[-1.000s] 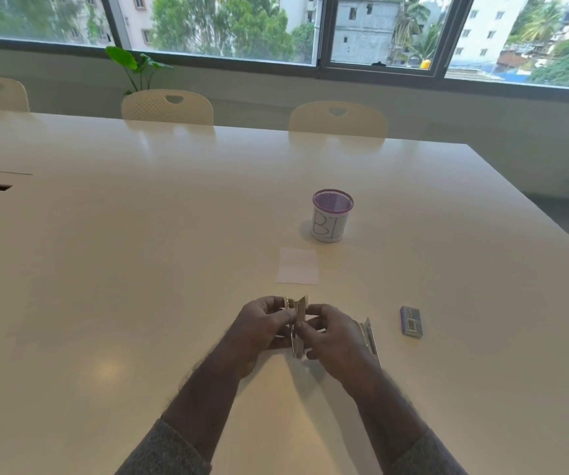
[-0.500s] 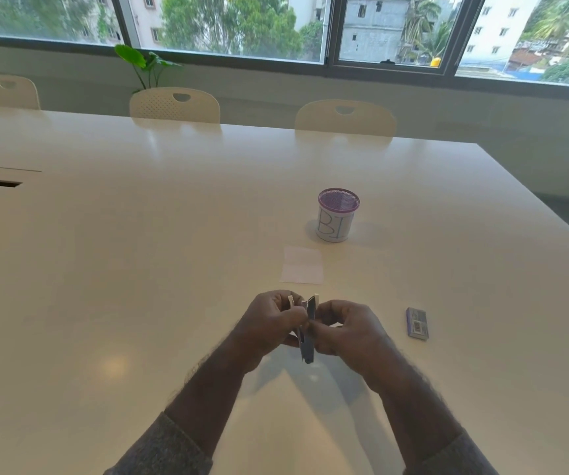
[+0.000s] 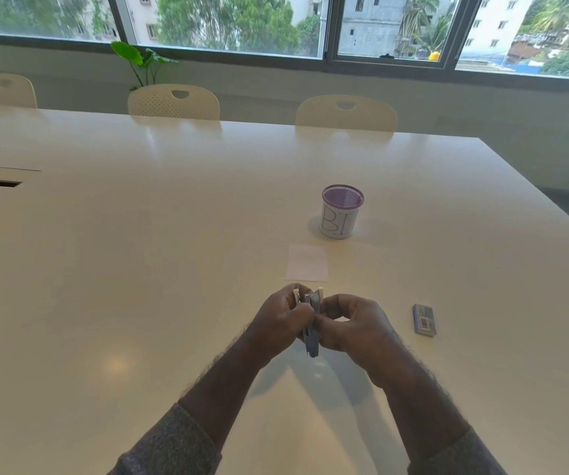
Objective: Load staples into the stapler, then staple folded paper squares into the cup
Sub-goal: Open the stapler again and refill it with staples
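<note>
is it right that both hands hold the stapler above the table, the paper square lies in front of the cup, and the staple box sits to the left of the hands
Not quite. The head view shows the staple box to the right of the hands, beside the right hand. The rest holds: left hand and right hold the stapler; the paper square lies before the cup.

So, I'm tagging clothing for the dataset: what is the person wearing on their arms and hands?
Both arms wear grey, heathered knit sleeves, pushed up so the forearms are bare. The left hand and right hand are bare: no gloves, and no rings, watch or bracelets show from this view.
</note>
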A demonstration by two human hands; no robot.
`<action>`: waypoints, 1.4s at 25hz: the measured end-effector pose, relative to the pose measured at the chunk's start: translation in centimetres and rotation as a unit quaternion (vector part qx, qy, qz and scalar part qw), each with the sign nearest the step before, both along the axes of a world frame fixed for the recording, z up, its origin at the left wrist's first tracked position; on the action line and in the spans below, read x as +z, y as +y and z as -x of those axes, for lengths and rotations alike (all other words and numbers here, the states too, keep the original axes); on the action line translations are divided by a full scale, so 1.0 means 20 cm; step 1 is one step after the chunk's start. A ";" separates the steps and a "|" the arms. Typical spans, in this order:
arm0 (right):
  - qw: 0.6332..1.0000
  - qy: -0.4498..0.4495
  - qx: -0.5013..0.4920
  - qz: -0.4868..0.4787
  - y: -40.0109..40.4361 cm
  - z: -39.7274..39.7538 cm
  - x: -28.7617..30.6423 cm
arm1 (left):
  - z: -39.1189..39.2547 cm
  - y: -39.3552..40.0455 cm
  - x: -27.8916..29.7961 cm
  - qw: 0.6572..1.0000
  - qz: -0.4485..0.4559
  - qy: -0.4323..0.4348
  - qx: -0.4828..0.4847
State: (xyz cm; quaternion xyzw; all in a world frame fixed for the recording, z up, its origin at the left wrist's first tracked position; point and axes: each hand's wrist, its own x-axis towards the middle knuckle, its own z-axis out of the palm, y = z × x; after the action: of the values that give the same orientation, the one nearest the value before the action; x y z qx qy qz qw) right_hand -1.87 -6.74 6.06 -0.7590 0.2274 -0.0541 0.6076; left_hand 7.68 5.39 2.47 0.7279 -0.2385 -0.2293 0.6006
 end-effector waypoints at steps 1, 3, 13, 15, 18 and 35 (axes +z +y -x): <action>1.000 -0.002 0.000 -0.006 0.00 0.00 0.00 | 0.00 0.00 0.00 1.000 0.002 -0.001 -0.003; 1.000 -0.007 0.000 -0.021 -0.01 0.00 0.00 | 0.00 -0.01 0.00 1.000 0.011 0.007 0.000; 0.982 -0.123 -0.127 -0.065 -0.04 -0.01 -0.05 | -0.04 0.05 0.02 0.955 0.188 0.230 0.010; 0.972 -0.161 -0.160 -0.069 -0.01 0.00 -0.06 | -0.04 0.06 0.02 0.916 0.245 0.318 -0.001; 0.964 -0.186 -0.188 -0.019 0.05 0.03 -0.09 | -0.04 0.07 0.01 0.886 0.288 0.363 0.023; 0.944 -0.058 0.098 0.308 -0.05 -0.02 0.13 | -0.03 0.09 0.02 0.902 0.243 0.334 -0.129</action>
State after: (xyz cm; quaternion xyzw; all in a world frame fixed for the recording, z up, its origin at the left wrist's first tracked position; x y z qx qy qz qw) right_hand -1.39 -7.83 8.76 -0.9235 0.0880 -0.1056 0.3582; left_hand 8.32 7.24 2.86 0.4033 -0.1636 -0.4695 0.7682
